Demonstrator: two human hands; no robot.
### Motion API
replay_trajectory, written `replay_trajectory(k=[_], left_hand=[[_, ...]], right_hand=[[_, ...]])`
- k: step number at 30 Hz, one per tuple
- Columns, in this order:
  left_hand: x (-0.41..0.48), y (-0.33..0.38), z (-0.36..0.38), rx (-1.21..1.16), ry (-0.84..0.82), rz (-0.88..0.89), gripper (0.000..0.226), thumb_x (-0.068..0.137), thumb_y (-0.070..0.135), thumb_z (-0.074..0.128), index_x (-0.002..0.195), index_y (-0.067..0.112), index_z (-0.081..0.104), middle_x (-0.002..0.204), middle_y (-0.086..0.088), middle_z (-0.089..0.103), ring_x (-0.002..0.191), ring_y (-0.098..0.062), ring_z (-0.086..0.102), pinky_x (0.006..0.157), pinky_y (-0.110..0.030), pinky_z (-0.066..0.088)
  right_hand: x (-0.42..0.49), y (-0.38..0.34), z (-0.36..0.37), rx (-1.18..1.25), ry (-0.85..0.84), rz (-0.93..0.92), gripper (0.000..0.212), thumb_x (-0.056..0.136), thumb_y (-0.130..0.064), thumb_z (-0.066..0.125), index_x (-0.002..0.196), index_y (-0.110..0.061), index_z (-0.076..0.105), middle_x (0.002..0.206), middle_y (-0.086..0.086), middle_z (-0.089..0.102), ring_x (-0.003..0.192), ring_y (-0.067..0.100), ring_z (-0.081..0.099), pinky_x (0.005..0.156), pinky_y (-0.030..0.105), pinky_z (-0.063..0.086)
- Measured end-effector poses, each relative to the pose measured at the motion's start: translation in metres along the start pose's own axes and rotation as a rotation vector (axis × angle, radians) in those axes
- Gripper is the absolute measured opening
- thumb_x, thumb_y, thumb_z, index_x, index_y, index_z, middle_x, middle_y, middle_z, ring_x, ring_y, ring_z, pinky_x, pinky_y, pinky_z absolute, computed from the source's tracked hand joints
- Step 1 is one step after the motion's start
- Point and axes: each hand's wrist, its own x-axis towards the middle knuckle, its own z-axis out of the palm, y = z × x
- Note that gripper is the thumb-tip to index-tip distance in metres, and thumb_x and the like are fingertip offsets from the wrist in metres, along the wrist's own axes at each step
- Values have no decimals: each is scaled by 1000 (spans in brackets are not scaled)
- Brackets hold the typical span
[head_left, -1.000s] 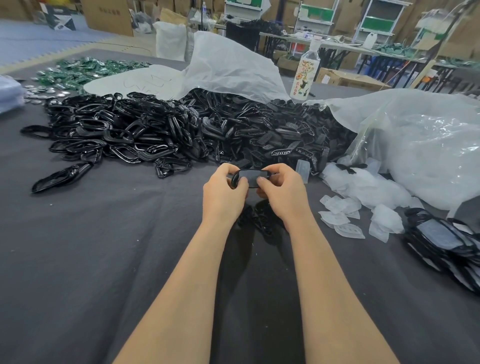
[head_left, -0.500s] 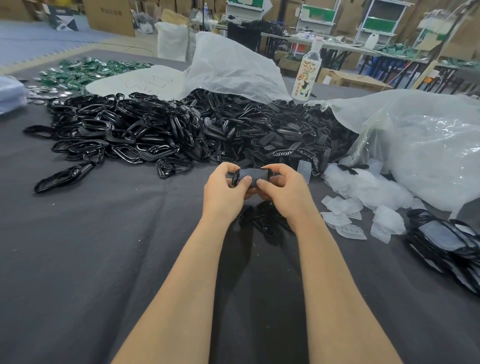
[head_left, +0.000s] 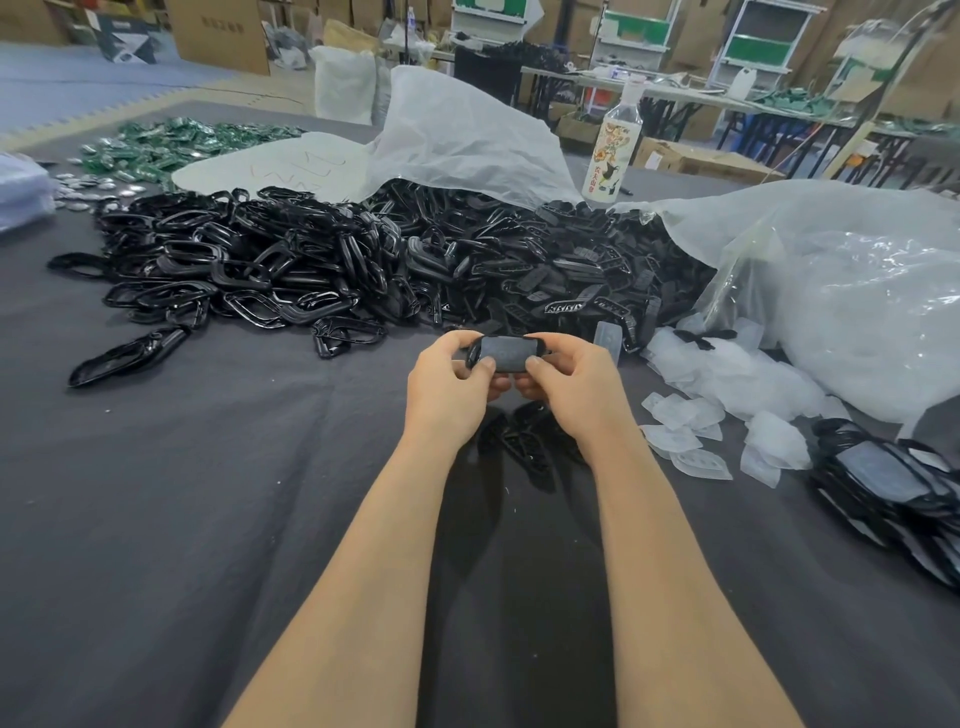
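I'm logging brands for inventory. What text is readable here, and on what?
"农夫山泉": red characters down the label of the bottle.
Cardboard box: faint print, too blurred.
White sheet: red handwriting, unreadable.
Pile of black parts: pale markings, too small.
Held black piece: no text visible.

Directions are taken from the black part (head_left: 506, 353) gripped between the left hand (head_left: 447, 387) and the right hand (head_left: 576, 387), with 12 o'clock pointing away from the person. From 10 to 1 o'clock the heap of black frames (head_left: 337, 265) blocks forward travel, and its near edge lies just beyond the fingers. From 1 to 3 o'clock the clear bag (head_left: 857, 291) and the loose translucent covers (head_left: 727, 379) close the right side. At 4 o'clock a stack of black pieces (head_left: 893, 488) stands. At 6 o'clock a small cluster of black pieces (head_left: 524, 447) lies between the forearms. One stray frame (head_left: 130, 353) lies at 9 o'clock, well apart. From 7 to 9 o'clock the bare grey cloth (head_left: 208, 519) gives open passage. At 5 o'clock there is a narrower strip.
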Motion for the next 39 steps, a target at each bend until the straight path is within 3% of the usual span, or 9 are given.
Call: replay_trajectory(k=[8,13,18,25,29,32,36,39], left_hand=[[0,-1,0,-9,17,5,20,94,9,57,103,27,56,77,1,72,70,-8,71,78,-32,57],[-2,0,-1,-13,40,28,17,96,14,56,90,30,57,76,0,73,68,-8,72,70,-29,58],[-3,2,-2,2,23,5,20,96,14,55,85,31,56,72,0,73,65,-8,72,65,-26,57],[-4,3,-2,53,44,43,17,96,19,57,80,27,57,78,-2,72,65,-5,70,67,-28,57],[-4,3,-1,20,57,31,17,97,16,55,82,23,57,79,-4,72,65,-10,72,71,-31,59],[-3,3,-1,-10,81,18,16,97,16,56,83,24,57,80,-4,72,66,-11,72,73,-30,59],[-5,3,0,36,44,16,3,94,21,61,96,22,60,80,-3,72,66,-5,71,75,-27,58],[-6,1,0,146,49,26,19,94,19,61,112,23,58,77,0,70,66,-2,68,75,-28,57]], right_hand=[[-3,-2,2,-117,27,-20,20,89,-5,60,102,-20,61,90,9,71,85,23,68,85,40,55],[-3,-3,0,-80,21,-14,22,89,-4,59,104,-20,64,88,6,72,82,20,69,78,29,57],[-2,-1,0,-102,83,0,13,93,-14,57,96,-21,68,93,3,72,89,21,68,87,43,55],[-2,-4,1,-157,100,-8,16,93,-12,57,102,-10,70,95,7,72,90,22,68,88,44,54],[-2,-4,0,-118,73,20,15,93,-13,58,102,-12,70,92,6,72,87,20,68,86,41,56],[-3,-4,-1,-112,22,27,15,91,-9,58,102,-14,68,77,1,70,68,8,67,77,30,58],[-3,-4,-1,-128,67,34,18,90,-7,59,90,-24,63,76,0,69,73,16,68,84,39,57],[-2,-3,-1,-156,91,49,12,89,-10,60,94,-21,62,79,1,69,77,18,69,84,39,56]])
